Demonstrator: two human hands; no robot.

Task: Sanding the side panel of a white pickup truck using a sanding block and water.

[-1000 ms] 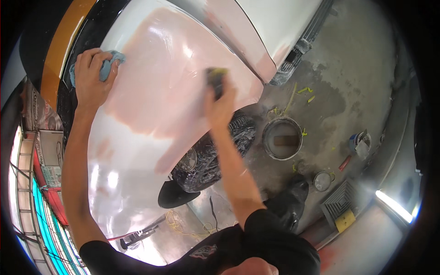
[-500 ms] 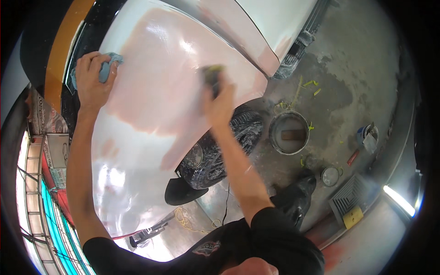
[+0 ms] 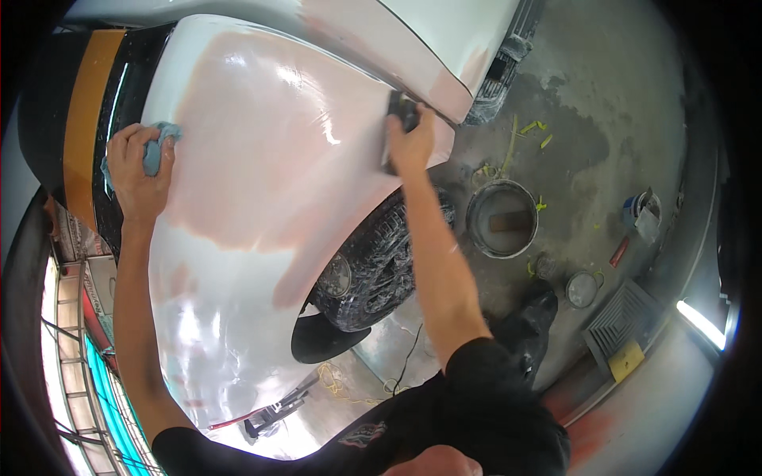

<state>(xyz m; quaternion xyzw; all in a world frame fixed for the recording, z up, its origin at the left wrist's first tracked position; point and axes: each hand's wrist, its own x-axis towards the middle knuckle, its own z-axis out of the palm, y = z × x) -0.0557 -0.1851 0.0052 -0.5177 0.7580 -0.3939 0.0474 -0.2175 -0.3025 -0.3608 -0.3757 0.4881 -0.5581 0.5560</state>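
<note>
A white car fender point(image 3: 210, 289) with a broad pinkish patch and a wet shine fills the middle. My left hand point(image 3: 141, 178) is closed around a crumpled blue cloth point(image 3: 164, 136) at the panel's left edge, by the black and orange trim. Toward the panel's right tip, my right hand point(image 3: 414, 144) grips a dark sanding block point(image 3: 402, 109) pressed against the pinkish surface. Part of the block is hidden beneath my fingers.
Below the wheel arch sits a black tire point(image 3: 373, 270) smeared with white residue. On the wet floor stand a round bucket point(image 3: 476, 242) of cloudy water with a brown block in it, a small pot point(image 3: 582, 289) and a can point(image 3: 641, 210). A floor grate point(image 3: 623, 321) lies at right.
My right hand has slid the sanding block to the right, toward the panel's tip. My left hand stays on the cloth at the left edge. The whole view has shifted slightly.
</note>
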